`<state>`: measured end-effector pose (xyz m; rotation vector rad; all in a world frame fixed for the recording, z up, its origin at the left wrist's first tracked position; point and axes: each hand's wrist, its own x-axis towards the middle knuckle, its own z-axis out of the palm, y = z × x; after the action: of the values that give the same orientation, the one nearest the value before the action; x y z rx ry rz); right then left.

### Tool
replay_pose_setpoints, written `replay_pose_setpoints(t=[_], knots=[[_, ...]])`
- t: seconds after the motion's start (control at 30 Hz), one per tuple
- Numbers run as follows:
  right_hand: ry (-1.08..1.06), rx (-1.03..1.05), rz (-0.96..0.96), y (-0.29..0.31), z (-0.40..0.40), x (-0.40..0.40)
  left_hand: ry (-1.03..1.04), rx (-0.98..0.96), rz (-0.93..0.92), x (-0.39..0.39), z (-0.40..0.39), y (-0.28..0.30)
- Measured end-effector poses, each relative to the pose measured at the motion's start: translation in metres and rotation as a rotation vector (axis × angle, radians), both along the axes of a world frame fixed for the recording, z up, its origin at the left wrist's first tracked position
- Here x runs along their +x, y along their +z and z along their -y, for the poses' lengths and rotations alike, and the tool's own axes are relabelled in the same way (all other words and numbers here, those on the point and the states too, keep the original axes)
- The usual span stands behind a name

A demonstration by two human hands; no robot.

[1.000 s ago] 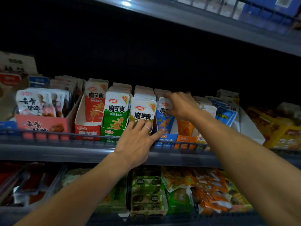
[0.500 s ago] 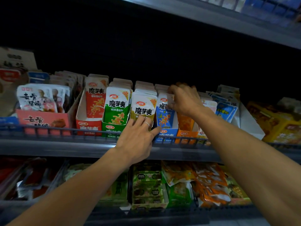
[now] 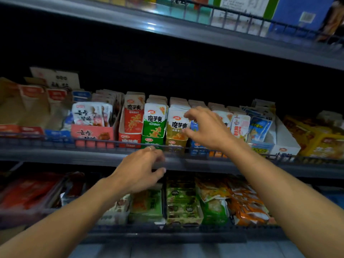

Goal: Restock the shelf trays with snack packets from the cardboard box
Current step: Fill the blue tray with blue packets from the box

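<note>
Just now pulled back off the rows: right hand, half a second ago pressing on the packet tops, hangs in front of the blue tray, fingers spread wide and curved, nothing held. Left hand dropped from the yellow tray front to 6 o'clock of it, in front of the shelf edge; fingers loosely curled, empty, somewhat blurred. Reads as tidying done for this row; likely next a reach for more stock. Cardboard box not in view, so cannot tell how much is left.

Task's things, the snack packets, all upright in trays on the middle shelf, at view centre:
- red tray, 9 o'clock of the group: red packets, full to the back.
- green tray, touching it at 3 o'clock: green packets, full.
- yellow tray: yellow packets, full, front one just beside the right fingertips.
- blue tray: contents mostly hidden behind the right hand.
- white tray, far 3 o'clock: blue packets, leaning.
- pink tray, 9 o'clock of the red tray: white packets, front ones tilted.

Lower shelf at 6 o'clock: green packs and orange packs, lying looser.
</note>
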<state>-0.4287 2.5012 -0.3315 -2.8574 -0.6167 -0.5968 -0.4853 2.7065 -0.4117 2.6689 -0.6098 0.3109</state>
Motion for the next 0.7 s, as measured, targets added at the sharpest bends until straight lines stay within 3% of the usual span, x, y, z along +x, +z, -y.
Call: replay_pose_setpoints(t=[0.4, 0.7], knots=[[0.34, -0.147, -0.141, -0.034, -0.192, -0.074, 0.122, 0.007, -0.104, -0.099, -0.16, 0.003], [0.553, -0.176, -0.398, -0.105, -0.353, -0.1, 0.411, 0.137, -0.231, -0.191, -0.321, -0.067]])
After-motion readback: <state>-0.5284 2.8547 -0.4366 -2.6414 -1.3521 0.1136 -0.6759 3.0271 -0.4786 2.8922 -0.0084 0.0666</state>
